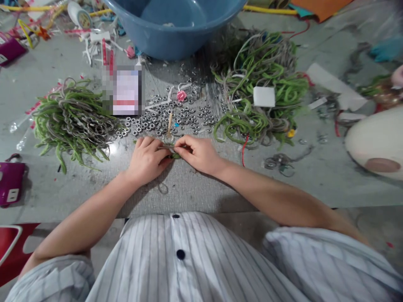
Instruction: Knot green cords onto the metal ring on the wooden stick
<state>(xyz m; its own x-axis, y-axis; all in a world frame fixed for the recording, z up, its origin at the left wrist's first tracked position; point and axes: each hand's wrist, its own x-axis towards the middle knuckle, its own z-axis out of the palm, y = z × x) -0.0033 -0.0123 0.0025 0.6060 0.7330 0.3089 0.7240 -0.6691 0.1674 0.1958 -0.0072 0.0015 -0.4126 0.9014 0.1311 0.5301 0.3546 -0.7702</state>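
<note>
My left hand [147, 158] and my right hand [198, 154] meet over the grey table, both closed on a green and grey cord [176, 155]. Part of the cord is hidden under my fingers. Just beyond my fingertips a thin wooden stick [170, 123] points away from me, with a metal ring [169, 137] at its near end. Many small metal nuts [147, 123] lie scattered past my hands. A bundle of green and grey cords [75, 121] rests to the left, and a looser tangled pile of cords [264, 75] to the right.
A blue basin [176, 37] stands at the back. A phone-like screen [126, 92] lies left of the nuts, near a pink rose [181, 96]. A white block [264, 97] sits on the right pile. Purple boxes [11, 182] line the left; a white rounded object [376, 142] stands right.
</note>
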